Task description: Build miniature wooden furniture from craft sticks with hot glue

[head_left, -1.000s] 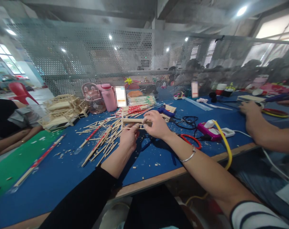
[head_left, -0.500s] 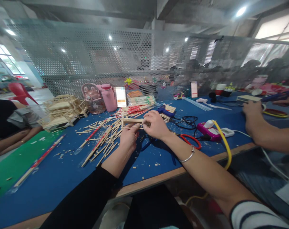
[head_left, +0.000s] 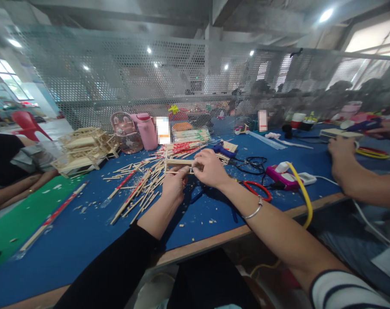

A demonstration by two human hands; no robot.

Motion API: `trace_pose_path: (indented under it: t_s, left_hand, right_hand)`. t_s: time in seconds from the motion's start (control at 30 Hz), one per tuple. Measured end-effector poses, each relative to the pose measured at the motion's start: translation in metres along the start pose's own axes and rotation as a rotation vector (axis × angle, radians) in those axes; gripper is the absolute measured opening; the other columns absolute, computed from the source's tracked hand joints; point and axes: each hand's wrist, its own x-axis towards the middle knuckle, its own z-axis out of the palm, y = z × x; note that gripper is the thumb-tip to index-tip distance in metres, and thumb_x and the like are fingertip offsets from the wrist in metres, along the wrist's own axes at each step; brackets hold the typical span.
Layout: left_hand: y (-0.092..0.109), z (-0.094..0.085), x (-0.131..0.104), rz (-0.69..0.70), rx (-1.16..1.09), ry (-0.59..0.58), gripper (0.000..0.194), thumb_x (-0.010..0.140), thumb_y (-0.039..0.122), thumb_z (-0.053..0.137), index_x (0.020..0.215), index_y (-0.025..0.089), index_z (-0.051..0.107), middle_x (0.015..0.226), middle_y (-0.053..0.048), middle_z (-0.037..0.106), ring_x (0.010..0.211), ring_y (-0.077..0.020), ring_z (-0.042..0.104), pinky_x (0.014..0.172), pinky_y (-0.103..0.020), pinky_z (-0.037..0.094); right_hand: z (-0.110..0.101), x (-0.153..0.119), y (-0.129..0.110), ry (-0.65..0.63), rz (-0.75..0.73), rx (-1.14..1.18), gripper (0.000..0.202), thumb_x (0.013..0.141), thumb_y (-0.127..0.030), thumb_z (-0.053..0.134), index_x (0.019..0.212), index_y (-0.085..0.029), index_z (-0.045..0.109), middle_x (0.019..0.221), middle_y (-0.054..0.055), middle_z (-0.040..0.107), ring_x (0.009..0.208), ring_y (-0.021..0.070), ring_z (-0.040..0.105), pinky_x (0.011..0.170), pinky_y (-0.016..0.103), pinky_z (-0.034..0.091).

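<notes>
The stick frame point(head_left: 179, 162) looks partly built: long rails meet an upright end, while loose sticks point(head_left: 130, 197) left of the hands lie unattached. Pale, slim and open-sided, it sits over the counter point(head_left: 195, 223), the left hand point(head_left: 173, 185) and right hand point(head_left: 212, 169) nearly closed, pinching it.

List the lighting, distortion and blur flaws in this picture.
Head view: glare from the ceiling light at upper right; stretching toward the edges, as at the striped sleeve; dark shadow on the blue table by the left hand; soft detail behind the perforated screen; blocky pixels beside the pink bottle; joints of the small stick frame too soft to judge.
</notes>
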Motion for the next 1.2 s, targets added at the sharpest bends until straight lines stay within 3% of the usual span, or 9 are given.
trace_pose_path:
  t_s: [0.3, 0.47, 0.6, 0.7, 0.83, 0.9, 1.0, 1.1, 1.2]
  left_hand:
    - [0.003, 0.000, -0.001, -0.033, -0.023, 0.029, 0.032, 0.050, 0.022, 0.077, 0.077, 0.014, 0.060, 0.063, 0.002, 0.059, 0.054, -0.0064, 0.050, 0.050, -0.018, 0.036]
    - [0.006, 0.000, -0.002, -0.147, -0.012, 0.133, 0.020, 0.067, 0.030, 0.063, 0.081, 0.016, 0.060, 0.075, -0.003, 0.065, 0.056, -0.0096, 0.055, 0.051, -0.021, 0.041]
    - [0.008, -0.003, -0.003, -0.234, 0.163, 0.183, 0.023, 0.076, 0.039, 0.054, 0.075, 0.016, 0.059, 0.063, -0.004, 0.060, 0.049, -0.0131, 0.052, 0.046, -0.025, 0.040]
    - [0.015, -0.012, -0.003, -0.187, 0.427, 0.123, 0.036, 0.073, 0.052, 0.058, 0.064, 0.017, 0.060, 0.055, -0.005, 0.057, 0.041, -0.0138, 0.047, 0.041, -0.026, 0.034]
    - [0.045, -0.026, -0.006, -0.169, 0.858, -0.115, 0.042, 0.063, 0.053, 0.069, 0.045, 0.017, 0.058, 0.037, -0.004, 0.047, 0.030, -0.0133, 0.036, 0.037, -0.026, 0.021]
    - [0.062, -0.029, -0.007, -0.061, 0.850, -0.193, 0.041, 0.062, 0.051, 0.071, 0.043, 0.017, 0.058, 0.035, -0.003, 0.044, 0.031, -0.0113, 0.034, 0.039, -0.025, 0.019]
    - [0.075, -0.030, -0.008, 0.340, 0.637, -0.102, 0.039, 0.072, 0.050, 0.062, 0.052, 0.017, 0.062, 0.038, 0.000, 0.044, 0.037, -0.0100, 0.035, 0.043, -0.023, 0.025]
    - [0.067, -0.027, -0.007, 0.595, 0.626, -0.089, 0.026, 0.074, 0.042, 0.063, 0.078, 0.018, 0.071, 0.055, -0.001, 0.059, 0.052, -0.0127, 0.048, 0.053, -0.022, 0.036]
    - [0.048, -0.023, -0.005, 0.669, 0.852, -0.228, 0.032, 0.075, 0.038, 0.063, 0.100, 0.020, 0.070, 0.075, -0.003, 0.069, 0.064, -0.0160, 0.056, 0.064, -0.024, 0.042]
  right_hand:
    - [0.002, 0.000, 0.001, -0.024, 0.019, 0.040, 0.011, 0.074, -0.011, 0.054, 0.070, -0.020, 0.060, 0.088, 0.006, 0.063, 0.095, 0.0220, 0.049, 0.095, 0.041, 0.036]
    - [0.003, 0.001, 0.001, 0.045, 0.090, 0.138, 0.011, 0.078, -0.013, 0.050, 0.076, -0.020, 0.058, 0.087, 0.005, 0.062, 0.095, 0.0210, 0.050, 0.092, 0.038, 0.038]
    - [0.002, 0.001, 0.001, 0.061, 0.113, 0.168, 0.009, 0.079, -0.014, 0.050, 0.077, -0.020, 0.056, 0.086, 0.005, 0.062, 0.095, 0.0207, 0.051, 0.091, 0.037, 0.039]
    - [0.001, 0.003, 0.003, 0.051, 0.096, 0.155, 0.008, 0.079, -0.015, 0.050, 0.076, -0.020, 0.056, 0.085, 0.005, 0.061, 0.096, 0.0208, 0.050, 0.093, 0.037, 0.037]
    - [-0.001, 0.005, 0.009, 0.009, 0.077, 0.148, 0.009, 0.081, -0.015, 0.050, 0.075, -0.020, 0.055, 0.085, 0.005, 0.060, 0.092, 0.0200, 0.051, 0.091, 0.036, 0.038]
    - [-0.002, 0.005, 0.010, -0.013, 0.051, 0.158, 0.009, 0.082, -0.016, 0.050, 0.075, -0.020, 0.056, 0.086, 0.005, 0.060, 0.093, 0.0195, 0.051, 0.092, 0.036, 0.038]
    - [-0.002, 0.005, 0.010, -0.036, 0.017, 0.168, 0.010, 0.084, -0.018, 0.050, 0.076, -0.020, 0.056, 0.088, 0.005, 0.061, 0.096, 0.0190, 0.051, 0.092, 0.035, 0.037]
    - [-0.002, 0.004, 0.008, -0.041, -0.011, 0.162, 0.009, 0.085, -0.018, 0.051, 0.077, -0.019, 0.056, 0.090, 0.006, 0.062, 0.098, 0.0193, 0.050, 0.094, 0.035, 0.037]
    - [-0.001, 0.002, 0.008, -0.031, -0.023, 0.157, 0.008, 0.085, -0.020, 0.052, 0.080, -0.019, 0.058, 0.093, 0.006, 0.063, 0.102, 0.0202, 0.050, 0.096, 0.037, 0.036]
